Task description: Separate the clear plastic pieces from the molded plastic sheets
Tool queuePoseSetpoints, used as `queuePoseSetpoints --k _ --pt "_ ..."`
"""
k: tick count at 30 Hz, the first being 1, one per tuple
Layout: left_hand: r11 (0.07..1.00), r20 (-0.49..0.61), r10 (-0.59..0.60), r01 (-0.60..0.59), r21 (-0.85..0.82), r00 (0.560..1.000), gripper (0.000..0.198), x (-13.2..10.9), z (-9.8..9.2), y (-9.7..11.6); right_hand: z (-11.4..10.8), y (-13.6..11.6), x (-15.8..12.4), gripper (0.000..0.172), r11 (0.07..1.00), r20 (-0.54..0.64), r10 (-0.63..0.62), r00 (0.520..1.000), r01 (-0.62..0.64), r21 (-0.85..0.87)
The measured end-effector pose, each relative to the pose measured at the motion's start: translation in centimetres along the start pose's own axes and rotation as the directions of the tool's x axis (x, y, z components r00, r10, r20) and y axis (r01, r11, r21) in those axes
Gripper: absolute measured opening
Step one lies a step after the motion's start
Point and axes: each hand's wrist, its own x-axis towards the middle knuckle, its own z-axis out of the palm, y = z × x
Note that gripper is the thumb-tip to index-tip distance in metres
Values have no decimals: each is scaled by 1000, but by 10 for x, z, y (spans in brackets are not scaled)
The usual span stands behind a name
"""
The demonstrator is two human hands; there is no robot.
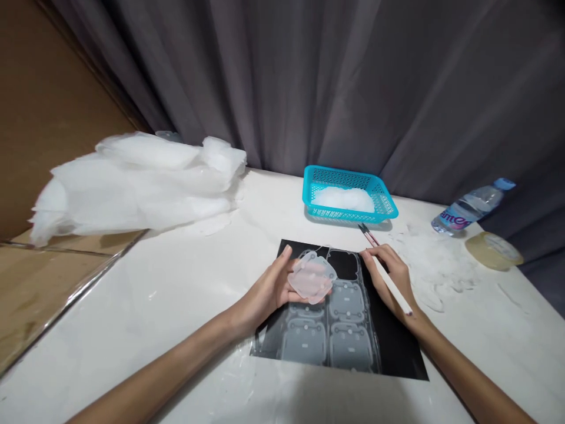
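Note:
My left hand [278,282] is turned palm up, with a thin translucent plastic piece [312,277] lying over its fingers and the thumb raised beside it. The piece has wavy, rounded edges. Between the fingers of my right hand [392,274] is a slim white tool [392,288] that looks like tweezers, its dark split tips pointing away from me. Under both hands lies a black sheet [397,353]. On it rests a clear sheet of rounded panels [304,341] with small dots; one upper panel spot shows plain black.
A blue perforated basket [351,215] at the back holds white translucent pieces [344,199]. Thin white sheets [145,182] are heaped at left, near cardboard [53,277]. At right are a water bottle [470,209], a tape roll [494,250] and clear scraps [436,265]. A grey curtain [282,88] hangs behind.

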Motion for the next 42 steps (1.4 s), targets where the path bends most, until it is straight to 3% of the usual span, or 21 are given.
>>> queuePoseSetpoints --k 7,13,18,22,25,27,29,32,35,38,42 --pt "989 121 -37 53 -135 992 83 0 4 -5 2 -1 -2 20 998 32 -68 997 68 -7" --pt "951 258 -90 160 -266 962 92 0 9 -7 2 -5 -5 21 964 76 -249 966 255 -77" --pt "946 241 -101 168 -278 965 93 -1 10 -8 4 -8 -7 23 908 123 -367 922 384 -165" --pt "971 195 -71 112 -211 978 88 0 2 0 9 -7 -6 23 893 112 -390 914 405 -196" --pt "995 76 34 -27 -95 997 80 17 -7 25 16 -7 -4 22 901 99 -381 919 393 -186" --pt "985 1 136 -136 107 991 77 41 -10 52 19 -6 -2 22 899 98 -385 917 397 -183" --pt "852 -37 254 -205 481 967 71 74 -10 80 21 -7 -1 22 894 92 -397 913 408 -188" --pt "737 -35 343 -245 630 939 68 128 -7 107 23 -8 0 23 889 84 -404 911 413 -200" --pt "615 -46 418 -246 750 907 70 158 -4 107 23 -8 0 24 887 87 -401 912 410 -214" --pt "498 4 481 -277 822 877 65 146 -1 89 23 -8 0 23 884 101 -392 914 405 -232" --pt "361 111 505 -326 874 856 40 79 1 50 25 -4 0 18 896 105 -342 934 358 -263"
